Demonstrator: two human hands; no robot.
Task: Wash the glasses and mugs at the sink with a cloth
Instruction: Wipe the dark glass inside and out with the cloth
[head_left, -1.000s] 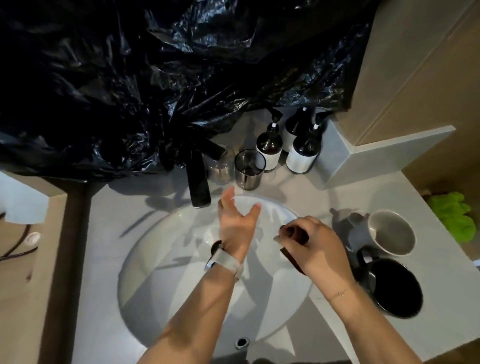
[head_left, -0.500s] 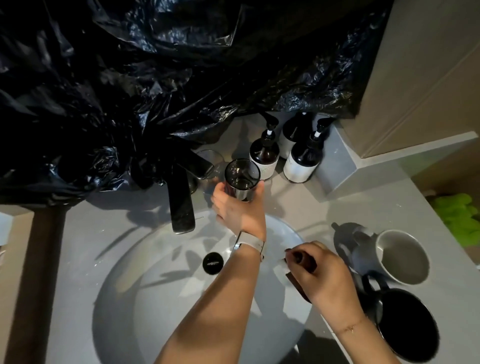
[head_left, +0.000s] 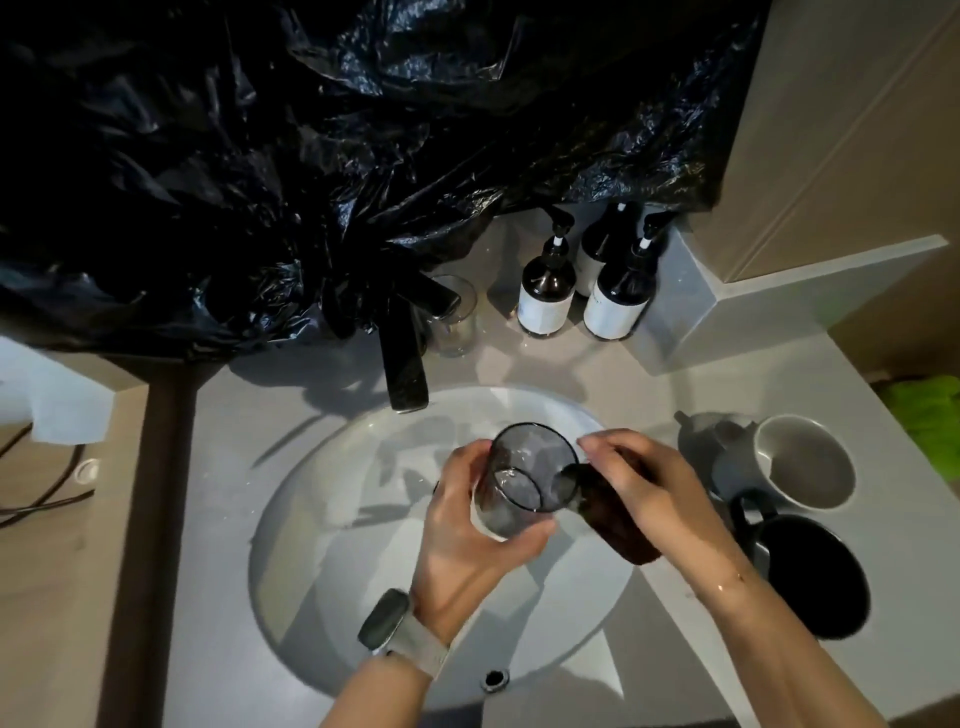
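Note:
My left hand (head_left: 470, 540) grips a smoky dark glass (head_left: 524, 478) from its left side and holds it tilted over the round white sink (head_left: 322, 525). My right hand (head_left: 644, 493) is closed on a dark brown cloth (head_left: 621, 525) that touches the glass's right rim. A clear glass (head_left: 457, 317) stands behind the black tap (head_left: 402, 358). On the counter to the right sit a grey mug (head_left: 800, 462) and a black mug (head_left: 810, 577).
Three dark pump bottles (head_left: 545, 291) stand at the back of the grey counter (head_left: 883, 519). Black plastic sheeting (head_left: 311, 156) hangs over the wall behind the tap. A green cloth (head_left: 930, 410) lies past the counter's right edge. A cable (head_left: 36, 499) runs at left.
My left hand reached to the back of the counter, took the smoky glass and brought it forward over the sink. My right hand with the cloth has met the glass's rim.

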